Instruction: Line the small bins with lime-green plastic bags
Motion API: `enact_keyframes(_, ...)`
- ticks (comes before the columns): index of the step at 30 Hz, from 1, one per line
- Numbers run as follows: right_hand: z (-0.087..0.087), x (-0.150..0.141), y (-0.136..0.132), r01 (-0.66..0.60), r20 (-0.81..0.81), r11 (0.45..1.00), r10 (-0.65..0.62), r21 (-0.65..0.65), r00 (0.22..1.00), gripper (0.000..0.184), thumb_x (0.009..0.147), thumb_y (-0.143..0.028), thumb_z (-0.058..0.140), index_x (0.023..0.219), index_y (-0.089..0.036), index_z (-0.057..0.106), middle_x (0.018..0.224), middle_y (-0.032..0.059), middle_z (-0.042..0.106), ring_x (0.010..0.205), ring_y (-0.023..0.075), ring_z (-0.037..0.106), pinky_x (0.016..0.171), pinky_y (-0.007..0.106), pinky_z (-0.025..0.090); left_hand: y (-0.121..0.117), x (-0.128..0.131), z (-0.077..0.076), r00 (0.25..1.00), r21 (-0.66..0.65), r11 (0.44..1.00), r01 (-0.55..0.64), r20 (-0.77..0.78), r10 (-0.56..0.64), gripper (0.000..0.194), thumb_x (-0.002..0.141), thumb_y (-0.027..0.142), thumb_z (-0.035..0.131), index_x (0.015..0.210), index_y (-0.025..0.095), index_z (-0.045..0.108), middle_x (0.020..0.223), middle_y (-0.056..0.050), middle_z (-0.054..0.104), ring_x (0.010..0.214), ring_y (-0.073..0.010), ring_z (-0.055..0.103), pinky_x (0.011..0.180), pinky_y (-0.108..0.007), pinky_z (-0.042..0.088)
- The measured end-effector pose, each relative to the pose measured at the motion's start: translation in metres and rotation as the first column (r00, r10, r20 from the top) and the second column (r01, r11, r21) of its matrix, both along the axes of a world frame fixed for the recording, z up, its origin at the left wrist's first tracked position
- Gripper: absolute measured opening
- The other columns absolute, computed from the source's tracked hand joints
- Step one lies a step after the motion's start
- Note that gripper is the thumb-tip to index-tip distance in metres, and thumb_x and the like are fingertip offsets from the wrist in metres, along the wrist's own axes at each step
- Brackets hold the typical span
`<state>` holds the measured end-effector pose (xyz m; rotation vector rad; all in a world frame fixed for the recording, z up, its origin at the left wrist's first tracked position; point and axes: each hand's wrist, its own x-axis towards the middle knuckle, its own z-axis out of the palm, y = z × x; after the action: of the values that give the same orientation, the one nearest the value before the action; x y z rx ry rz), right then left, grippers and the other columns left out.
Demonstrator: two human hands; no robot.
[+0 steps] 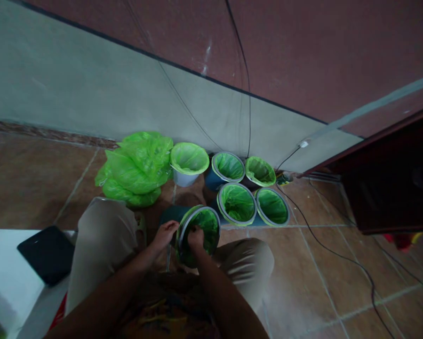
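Observation:
Between my knees a trash can (pixel 216 219) lies tilted toward me, with a grey ring on its mouth and a green trash bag (pixel 209 225) lining it. My left hand (pixel 167 235) is at the left of the rim, fingers closed in a pinch at the bag's folded edge. Inside the mouth is my right hand (pixel 196 238), its fingers curled closed against the lining; what they hold is too dark to make out. Beyond my left knee a heap of loose green trash bags (pixel 137 165) rests on the floor by the wall.
Several lined cans stand along the wall, among them a white one (pixel 185 179) and a grey-ringed one (pixel 236 223). A black cable (pixel 324 242) crosses the tiles at right, near dark furniture (pixel 384 188). A black tablet-like object (pixel 47 254) lies on a white surface at left.

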<state>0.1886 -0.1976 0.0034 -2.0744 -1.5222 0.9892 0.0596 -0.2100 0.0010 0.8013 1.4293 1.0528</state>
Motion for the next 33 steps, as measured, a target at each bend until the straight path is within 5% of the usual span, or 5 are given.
enact_keyframes(7, 0.01, -0.001, -0.016, 0.114, -0.273, 0.987, -0.079, 0.115, 0.959, 0.022, 0.085, -0.03, 0.052, 0.092, -0.015, 0.066, 0.087, 0.0077, 0.073, 0.079, 0.0174, 0.067, 0.074, 0.024, 0.05, -0.001, 0.003, 0.001, 0.999, -0.006, 1.0, -0.017, 0.04, 0.018, 0.035, 0.063, 0.051, 0.063, 0.062, 0.016, 0.061, 0.059, 0.002, 0.06, 0.06, -0.0137, 0.053, 0.063, -0.026, 0.043)
enact_keyframes(14, -0.004, -0.018, -0.015, 0.132, -0.326, 0.991, -0.121, 0.013, 0.938, 0.019, 0.081, -0.029, 0.055, 0.086, -0.016, 0.067, 0.082, 0.0057, 0.072, 0.073, 0.0158, 0.066, 0.068, 0.024, 0.05, 0.0, -0.001, 0.009, 0.999, -0.018, 1.0, 0.0, -0.043, 0.0, 0.034, 0.056, 0.049, 0.069, 0.066, 0.016, 0.069, 0.066, -0.002, 0.068, 0.069, -0.0176, 0.06, 0.07, -0.027, 0.045)
enact_keyframes(20, 0.002, -0.028, -0.006, 0.024, -0.241, 0.998, -0.037, -0.057, 0.97, 0.015, 0.08, -0.024, 0.059, 0.084, -0.015, 0.07, 0.081, 0.0061, 0.072, 0.072, 0.0146, 0.066, 0.067, 0.022, 0.048, 0.0, -0.007, 0.006, 0.974, -0.077, 0.996, -0.049, -0.223, 0.03, 0.033, 0.062, 0.05, 0.064, 0.061, 0.017, 0.063, 0.058, -0.001, 0.064, 0.064, -0.0173, 0.06, 0.059, -0.025, 0.043)
enact_keyframes(24, 0.007, -0.03, -0.015, -0.031, -0.176, 0.994, 0.013, -0.103, 0.984, 0.016, 0.078, -0.027, 0.064, 0.084, -0.014, 0.072, 0.082, 0.0074, 0.073, 0.074, 0.016, 0.067, 0.066, 0.022, 0.047, 0.004, -0.015, 0.006, 0.946, -0.112, 0.993, -0.036, -0.325, -0.002, 0.015, 0.063, 0.03, 0.062, 0.069, 0.017, 0.066, 0.066, -0.003, 0.069, 0.071, -0.02, 0.065, 0.062, -0.026, 0.046)
enact_keyframes(33, 0.015, -0.021, -0.038, -0.264, -0.088, 0.958, 0.255, -0.109, 0.963, 0.019, 0.078, -0.032, 0.065, 0.085, -0.015, 0.072, 0.083, 0.008, 0.073, 0.079, 0.0195, 0.067, 0.068, 0.026, 0.045, 0.048, -0.018, 0.021, 0.884, -0.14, 0.985, 0.105, -0.441, -0.157, 0.014, 0.079, 0.024, 0.064, 0.089, 0.016, 0.07, 0.093, -0.007, 0.071, 0.09, -0.0212, 0.066, 0.081, -0.03, 0.05)
